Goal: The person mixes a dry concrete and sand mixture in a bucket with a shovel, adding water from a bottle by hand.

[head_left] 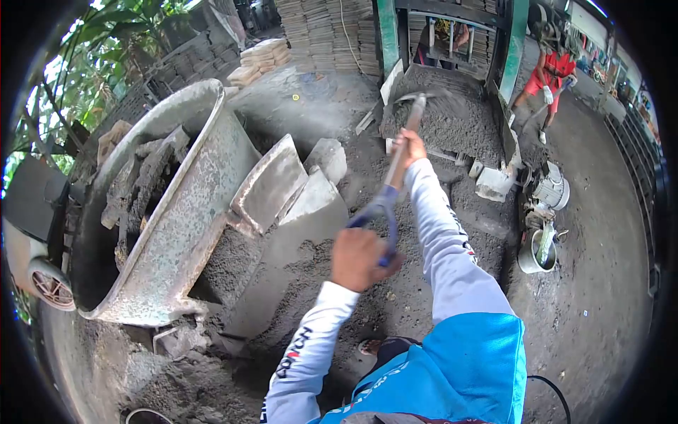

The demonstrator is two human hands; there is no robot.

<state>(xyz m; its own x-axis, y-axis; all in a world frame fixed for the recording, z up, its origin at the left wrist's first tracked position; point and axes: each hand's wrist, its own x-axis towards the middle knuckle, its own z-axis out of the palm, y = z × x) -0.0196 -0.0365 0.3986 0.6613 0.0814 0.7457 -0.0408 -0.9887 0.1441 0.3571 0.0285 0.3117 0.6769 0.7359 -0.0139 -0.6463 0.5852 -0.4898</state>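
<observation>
Underfoot, the floor (600, 283) of an open-sided work yard is dark, damp and strewn with loose grey mix. Both hands grip one shovel (393, 177): the left hand (360, 258) is closed around its blue handle, while the right hand (408, 147), further out, is wrapped around the shaft, with the blurred blade raised beyond it. Left of the left hand sits one big tilted mixer drum (183, 205), crusted inside. Ahead of the right hand lies one heap of grey mix (452, 124) between two green posts (387, 35), with stacked blocks (325, 32) behind. Right of both hands stands one bucket (530, 258), and far beyond it is one other person in red (551, 74).
</observation>
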